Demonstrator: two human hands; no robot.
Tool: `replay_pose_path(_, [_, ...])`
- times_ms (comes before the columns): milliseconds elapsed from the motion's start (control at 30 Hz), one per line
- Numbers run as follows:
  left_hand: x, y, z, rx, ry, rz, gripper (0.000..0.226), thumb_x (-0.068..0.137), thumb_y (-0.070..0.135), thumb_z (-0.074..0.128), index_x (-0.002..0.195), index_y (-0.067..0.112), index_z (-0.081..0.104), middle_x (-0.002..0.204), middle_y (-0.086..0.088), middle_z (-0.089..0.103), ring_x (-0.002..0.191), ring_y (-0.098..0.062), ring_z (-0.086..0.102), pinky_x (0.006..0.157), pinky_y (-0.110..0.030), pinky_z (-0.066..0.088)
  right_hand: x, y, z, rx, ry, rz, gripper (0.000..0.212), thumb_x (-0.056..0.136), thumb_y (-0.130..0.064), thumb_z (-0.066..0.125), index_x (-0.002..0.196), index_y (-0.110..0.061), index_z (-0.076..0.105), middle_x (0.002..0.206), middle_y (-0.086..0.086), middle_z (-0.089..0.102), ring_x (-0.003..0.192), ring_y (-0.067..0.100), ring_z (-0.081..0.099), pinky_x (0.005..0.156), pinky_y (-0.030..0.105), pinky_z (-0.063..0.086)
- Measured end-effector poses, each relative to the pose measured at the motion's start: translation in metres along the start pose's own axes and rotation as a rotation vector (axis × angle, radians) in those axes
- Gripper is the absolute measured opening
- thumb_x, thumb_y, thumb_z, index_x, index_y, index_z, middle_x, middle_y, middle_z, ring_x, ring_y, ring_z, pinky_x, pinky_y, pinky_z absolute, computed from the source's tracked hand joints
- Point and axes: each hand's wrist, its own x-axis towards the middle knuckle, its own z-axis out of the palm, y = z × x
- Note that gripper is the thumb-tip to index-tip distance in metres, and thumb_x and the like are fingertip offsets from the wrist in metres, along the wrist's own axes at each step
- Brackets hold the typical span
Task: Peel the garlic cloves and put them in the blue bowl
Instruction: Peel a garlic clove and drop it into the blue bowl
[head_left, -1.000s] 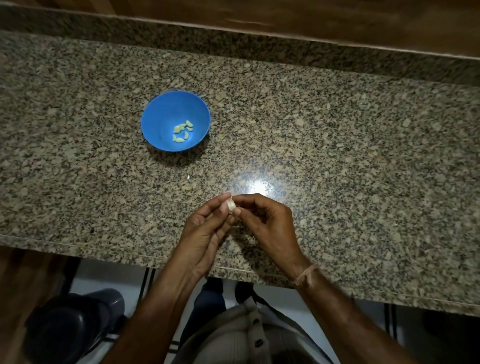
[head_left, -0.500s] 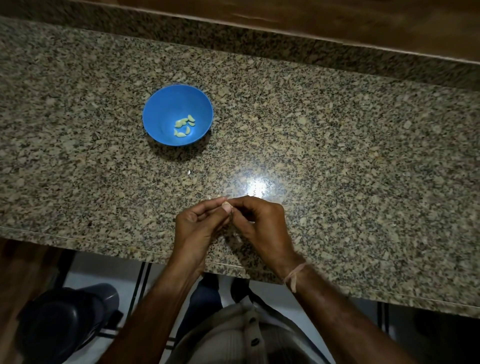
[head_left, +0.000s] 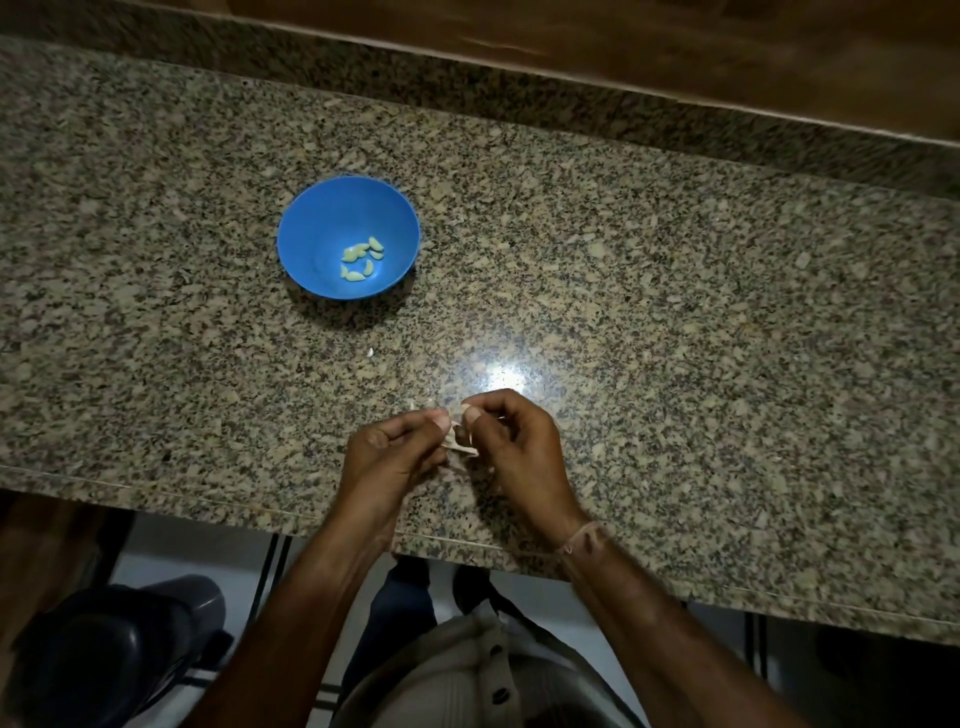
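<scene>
Left hand (head_left: 387, 457): fingers curled, thumb and fingertip pinching the garlic clove (head_left: 460, 441).
Right hand (head_left: 519, 452): fingers curled, pinching the same clove from the opposite side.
Left forearm (head_left: 291, 613), right forearm (head_left: 675, 634): bare, angled inward.
Right wrist (head_left: 556, 514): thin band (head_left: 587, 536).

Thin pale thread band (head_left: 582, 538) round the wrist of the right hand (head_left: 519, 452). Both forearms bare down to the frame edge. Cream button-front top (head_left: 457, 675), dark round buttons (head_left: 500, 695) down the centre placket. Dark blue trousers (head_left: 402, 608) below.
</scene>
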Motion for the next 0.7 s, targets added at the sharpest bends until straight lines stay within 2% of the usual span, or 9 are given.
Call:
replay_pose_path(100, [0.014, 0.01, -0.001, 0.338, 0.086, 0.205, 0.017, 0.088, 0.018, 0.083, 0.103, 0.01, 0.08, 0.092, -0.008, 0.08, 0.083, -0.02, 0.077, 0.075, -0.034, 0.064, 0.004, 0.009, -0.01, -0.016, 0.014, 0.046, 0.005, 0.102, -0.009, 0.065, 0.101, -0.007, 0.069, 0.095, 0.012, 0.076, 0.085, 0.024, 0.076, 0.073, 0.034, 0.062])
replay_pose_path(200, [0.032, 0.021, 0.002, 0.538, 0.173, 0.353, 0.015, 0.087, 0.016, 0.084, 0.1, 0.011, 0.08, 0.082, 0.0, 0.078, 0.072, -0.004, 0.073, 0.065, -0.019, 0.06, 0.006, 0.015, -0.015, 0.092, 0.037, 0.172, 0.01, 0.105, -0.007, 0.06, 0.103, 0.003, 0.063, 0.105, 0.016, 0.077, 0.096, 0.033, 0.076, 0.08, 0.042, 0.064])
replay_pose_path(233, [0.039, 0.023, 0.002, 0.583, 0.195, 0.385, 0.016, 0.087, 0.017, 0.084, 0.101, 0.012, 0.081, 0.082, 0.002, 0.077, 0.07, -0.003, 0.072, 0.065, -0.019, 0.059, 0.008, 0.017, -0.016, 0.14, 0.055, 0.201, 0.013, 0.105, -0.007, 0.059, 0.105, 0.006, 0.061, 0.108, 0.017, 0.077, 0.101, 0.037, 0.075, 0.084, 0.047, 0.064])
replay_pose_path(300, [0.052, 0.021, -0.004, 0.729, 0.222, 0.485, 0.019, 0.087, 0.021, 0.083, 0.104, 0.013, 0.08, 0.083, 0.003, 0.076, 0.074, -0.008, 0.071, 0.073, -0.028, 0.061, 0.01, 0.018, -0.017, 0.186, 0.066, 0.226, 0.015, 0.106, -0.008, 0.058, 0.109, 0.008, 0.058, 0.102, 0.021, 0.077, 0.097, 0.042, 0.075, 0.085, 0.053, 0.064])
replay_pose_path(367, [0.063, 0.016, -0.01, 0.926, 0.219, 0.616, 0.025, 0.088, 0.024, 0.082, 0.109, 0.012, 0.078, 0.093, -0.001, 0.075, 0.084, -0.017, 0.07, 0.079, -0.034, 0.058, 0.011, 0.02, -0.018, 0.135, 0.053, 0.206, 0.01, 0.106, -0.008, 0.058, 0.107, 0.002, 0.061, 0.093, 0.02, 0.075, 0.087, 0.038, 0.074, 0.08, 0.052, 0.064])
replay_pose_path(433, [0.07, 0.011, -0.013, 1.054, 0.208, 0.695, 0.03, 0.088, 0.021, 0.083, 0.115, 0.01, 0.076, 0.106, -0.007, 0.073, 0.096, -0.025, 0.068, 0.085, -0.037, 0.056, 0.011, 0.021, -0.019, 0.014, 0.033, 0.15, 0.008, 0.105, -0.009, 0.059, 0.104, -0.007, 0.067, 0.095, 0.021, 0.073, 0.084, 0.033, 0.072, 0.076, 0.045, 0.065])
replay_pose_path(533, [0.065, 0.008, -0.012, 1.151, 0.233, 0.723, 0.043, 0.086, 0.021, 0.084, 0.125, 0.013, 0.069, 0.118, -0.007, 0.065, 0.11, -0.03, 0.059, 0.09, -0.042, 0.051, 0.013, 0.022, -0.016, -0.169, 0.022, 0.078, 0.009, 0.101, -0.011, 0.064, 0.1, -0.013, 0.073, 0.094, 0.012, 0.077, 0.088, 0.028, 0.074, 0.079, 0.042, 0.064])
replay_pose_path(600, [0.049, 0.001, -0.011, 1.228, 0.314, 0.764, 0.05, 0.085, 0.027, 0.082, 0.13, 0.02, 0.062, 0.125, -0.004, 0.058, 0.117, -0.029, 0.051, 0.093, -0.046, 0.043, 0.012, 0.022, -0.015, -0.169, 0.003, 0.074, 0.008, 0.1, -0.013, 0.067, 0.101, -0.014, 0.075, 0.093, 0.007, 0.078, 0.089, 0.026, 0.076, 0.083, 0.044, 0.064])
replay_pose_path(700, [0.02, -0.021, -0.011, 1.215, 0.382, 0.79, 0.039, 0.09, 0.031, 0.077, 0.124, 0.023, 0.06, 0.119, -0.001, 0.057, 0.113, -0.025, 0.049, 0.091, -0.041, 0.039, 0.008, 0.022, -0.016, -0.138, -0.044, 0.088, 0.014, 0.101, -0.012, 0.067, 0.107, -0.015, 0.079, 0.091, 0.007, 0.079, 0.086, 0.029, 0.077, 0.08, 0.047, 0.065])
